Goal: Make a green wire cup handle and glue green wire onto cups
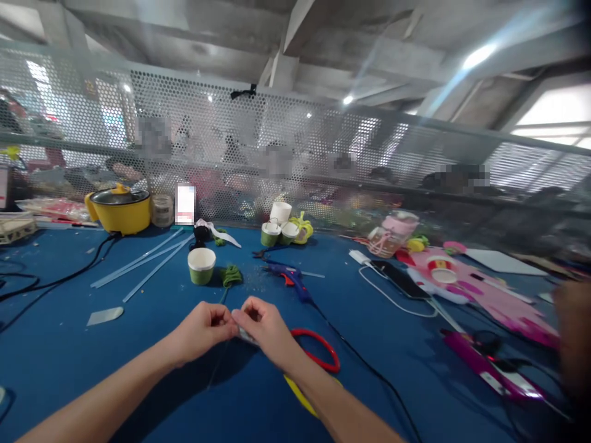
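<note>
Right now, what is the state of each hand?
Left hand: closed in a pinch; what it holds cannot be told.
Right hand: closed, apparently holding a small whitish piece.

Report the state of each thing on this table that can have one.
Left hand: fingers pinched; anything gripped is hidden.
Right hand: fingers pinched, pale piece showing beneath.
Near green cup: upright.
Yellow pot: lid on.
Glue gun: lying down.
Green cord: bundled, one strand running toward the hands.
Standing screen: lit.
Flat phone: screen dark.
Power strip: red light on.
</note>
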The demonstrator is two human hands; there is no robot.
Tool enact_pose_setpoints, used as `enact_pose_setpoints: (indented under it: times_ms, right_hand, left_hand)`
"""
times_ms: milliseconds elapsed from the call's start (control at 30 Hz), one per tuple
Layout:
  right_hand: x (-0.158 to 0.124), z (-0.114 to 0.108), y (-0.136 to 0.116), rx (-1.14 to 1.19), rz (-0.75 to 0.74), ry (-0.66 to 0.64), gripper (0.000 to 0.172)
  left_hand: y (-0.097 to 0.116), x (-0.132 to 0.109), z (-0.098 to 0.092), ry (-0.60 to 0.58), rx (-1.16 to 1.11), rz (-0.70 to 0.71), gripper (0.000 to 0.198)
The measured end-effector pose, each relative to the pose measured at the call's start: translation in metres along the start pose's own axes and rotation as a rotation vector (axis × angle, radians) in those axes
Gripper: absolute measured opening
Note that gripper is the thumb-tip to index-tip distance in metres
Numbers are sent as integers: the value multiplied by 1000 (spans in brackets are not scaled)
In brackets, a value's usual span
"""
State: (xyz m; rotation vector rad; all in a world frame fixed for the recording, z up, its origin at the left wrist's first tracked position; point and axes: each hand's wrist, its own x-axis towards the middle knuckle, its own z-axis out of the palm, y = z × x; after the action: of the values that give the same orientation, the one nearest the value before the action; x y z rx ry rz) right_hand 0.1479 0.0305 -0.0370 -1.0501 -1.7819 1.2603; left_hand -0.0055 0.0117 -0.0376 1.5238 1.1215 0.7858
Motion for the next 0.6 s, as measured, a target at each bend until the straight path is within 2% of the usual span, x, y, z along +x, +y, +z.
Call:
enact_pose_setpoints:
  times_ms: [133, 300, 400, 533, 600]
  right_hand:
    - [-1, -2, -2, 202, 84, -119, 32]
    - [1, -5, 1, 168, 114, -146, 33]
    - [4, -7, 4, -7, 50, -110, 32]
    - [5, -12, 7, -432, -74, -60, 20]
    - [4, -13, 6, -638, -70, -80, 19]
  left_hand:
    - [2, 0, 0, -36, -124, -65, 36]
    - [2, 1, -2, -49, -159, -86, 38]
    - [1, 2, -8, -46, -186, -95, 35]
    - [0, 4, -22, 19, -212, -101, 30]
    - [0, 7, -27, 62, -237, -104, 30]
